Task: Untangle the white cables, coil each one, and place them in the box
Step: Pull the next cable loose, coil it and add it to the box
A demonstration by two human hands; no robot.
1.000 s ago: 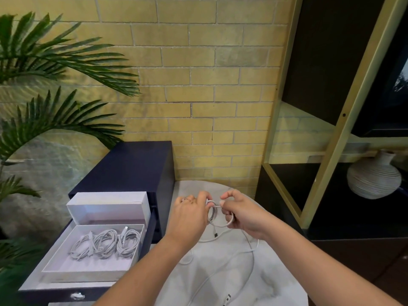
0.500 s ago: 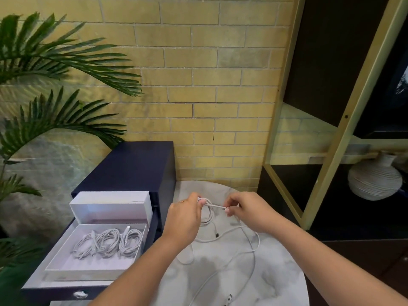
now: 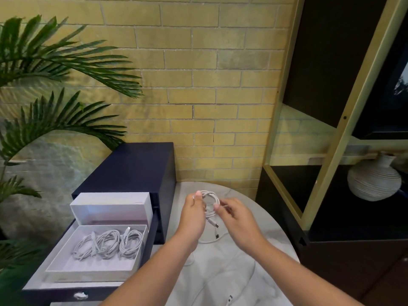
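Head view. Just below the middle of the frame, above the marble bench (image 3: 223, 274), the left hand (image 3: 193, 217) grips a small coil of white cable (image 3: 210, 195), its fingers (image 3: 198, 194) curled round the loops on the coil's left side. The right hand (image 3: 237, 221) pinches the same cable at the coil's right edge. A short tail with its plug (image 3: 215, 224) hangs below the coil. A loose strand (image 3: 206, 240) lies on the bench under the hands; whether it belongs to this cable I cannot tell.

The step looks like the last turns of the coil. To do it well, the left grip should keep the loops even while the right hand feeds the tail round without twisting it, plug tucked in last.

The box (image 3: 88, 276) sits at lower left on an open drawer (image 3: 152, 235), with its lid (image 3: 110, 206) behind it. Three coiled cables (image 3: 108, 241) fill its upper part, leaving bare floor toward the lower rim. The path there crosses the bench edge and the tray's right rim, so the coil needs lifting over. Another plug (image 3: 229, 300) shows at the bottom edge.
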